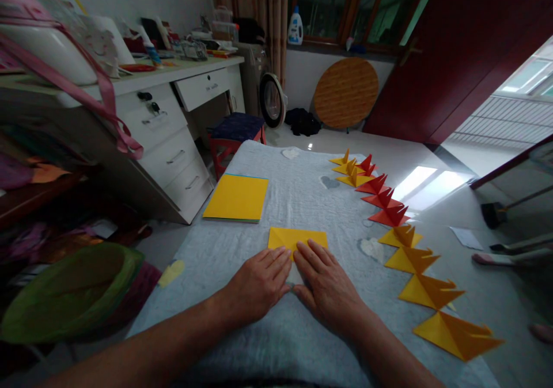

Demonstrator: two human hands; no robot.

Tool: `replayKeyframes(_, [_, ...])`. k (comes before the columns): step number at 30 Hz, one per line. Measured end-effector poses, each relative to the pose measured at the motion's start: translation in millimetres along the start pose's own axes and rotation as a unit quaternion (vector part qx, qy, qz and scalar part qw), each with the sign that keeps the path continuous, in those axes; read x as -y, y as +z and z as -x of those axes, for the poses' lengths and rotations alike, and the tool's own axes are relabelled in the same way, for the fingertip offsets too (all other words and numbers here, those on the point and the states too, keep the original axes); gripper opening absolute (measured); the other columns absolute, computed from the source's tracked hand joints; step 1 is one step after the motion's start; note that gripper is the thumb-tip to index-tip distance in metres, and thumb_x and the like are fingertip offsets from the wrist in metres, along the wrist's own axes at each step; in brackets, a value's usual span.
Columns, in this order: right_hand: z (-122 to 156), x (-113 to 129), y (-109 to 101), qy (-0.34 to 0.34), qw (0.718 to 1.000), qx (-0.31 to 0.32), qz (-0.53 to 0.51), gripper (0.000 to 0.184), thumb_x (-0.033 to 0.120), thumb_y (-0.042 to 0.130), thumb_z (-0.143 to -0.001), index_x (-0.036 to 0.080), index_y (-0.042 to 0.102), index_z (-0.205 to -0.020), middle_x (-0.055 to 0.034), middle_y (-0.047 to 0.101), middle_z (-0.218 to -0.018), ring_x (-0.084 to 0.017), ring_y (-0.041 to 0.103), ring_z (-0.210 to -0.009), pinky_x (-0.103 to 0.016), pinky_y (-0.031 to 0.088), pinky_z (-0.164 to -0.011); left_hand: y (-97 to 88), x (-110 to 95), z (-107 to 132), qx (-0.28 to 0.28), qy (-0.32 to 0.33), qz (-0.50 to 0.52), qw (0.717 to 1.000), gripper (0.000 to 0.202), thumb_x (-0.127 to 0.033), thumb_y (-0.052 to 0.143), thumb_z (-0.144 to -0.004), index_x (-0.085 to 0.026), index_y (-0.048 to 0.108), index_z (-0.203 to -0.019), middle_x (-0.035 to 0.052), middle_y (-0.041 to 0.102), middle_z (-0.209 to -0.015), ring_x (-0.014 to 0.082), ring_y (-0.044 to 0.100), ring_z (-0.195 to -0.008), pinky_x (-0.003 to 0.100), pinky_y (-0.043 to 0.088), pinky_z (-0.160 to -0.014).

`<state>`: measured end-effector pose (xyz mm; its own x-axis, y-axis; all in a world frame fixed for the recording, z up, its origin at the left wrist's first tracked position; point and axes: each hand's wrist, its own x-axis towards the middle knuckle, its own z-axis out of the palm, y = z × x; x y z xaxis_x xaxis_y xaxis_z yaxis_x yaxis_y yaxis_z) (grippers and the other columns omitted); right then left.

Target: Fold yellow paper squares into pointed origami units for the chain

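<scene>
A folded yellow sheet of paper [298,236] lies on the cloth-covered table in front of me, its near part hidden under my fingers. My left hand [263,275] rests on its left side, fingers together and laid flat. On the right side my right hand [322,278] presses with fingers stretched out. Both thumbs reach inward, almost meeting just below the paper. A stack of square paper [237,198], yellow on top, sits farther off to the left. Folded paper pieces line the right edge, several yellow [455,333] and several red [389,212].
A light blue-grey cloth [289,195] covers the table. Left of it stand a white desk [173,151], a stool [237,128] and a green-lined bin [73,296]. Behind are an open washing machine [272,101] and a round wooden board [345,92].
</scene>
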<state>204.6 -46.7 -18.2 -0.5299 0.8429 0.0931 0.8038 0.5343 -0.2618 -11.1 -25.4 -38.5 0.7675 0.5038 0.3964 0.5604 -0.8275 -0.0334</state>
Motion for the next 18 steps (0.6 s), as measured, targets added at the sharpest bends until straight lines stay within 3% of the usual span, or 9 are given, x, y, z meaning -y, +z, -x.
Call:
replayKeyframes(10, [-1,2,-4,0.009,1.0,0.026,-0.002,0.059,0.041,0.061,-0.093,0.013,0.051,-0.145,-0.0159,0.046,-0.154,-0.037,0.035,-0.145,-0.055,0.036,-0.116,-4.7,3,13,0.084,-0.103,0.013,0.991,0.059,-0.049,0.059,-0.093,-0.009,0.055,-0.136,0.0207,0.056,-0.144,0.032,0.053,-0.134,0.046,0.046,-0.11])
replayKeyframes(18, [1,4,-3,0.004,0.999,0.046,0.014,0.061,0.048,0.059,-0.094,0.027,0.045,-0.15,-0.0166,0.04,-0.157,-0.04,0.031,-0.147,-0.06,0.034,-0.115,-9.9,4,13,0.109,-0.118,0.022,0.987,0.062,-0.053,0.065,-0.089,-0.02,0.055,-0.14,0.0195,0.051,-0.149,0.0359,0.047,-0.139,0.05,0.042,-0.111])
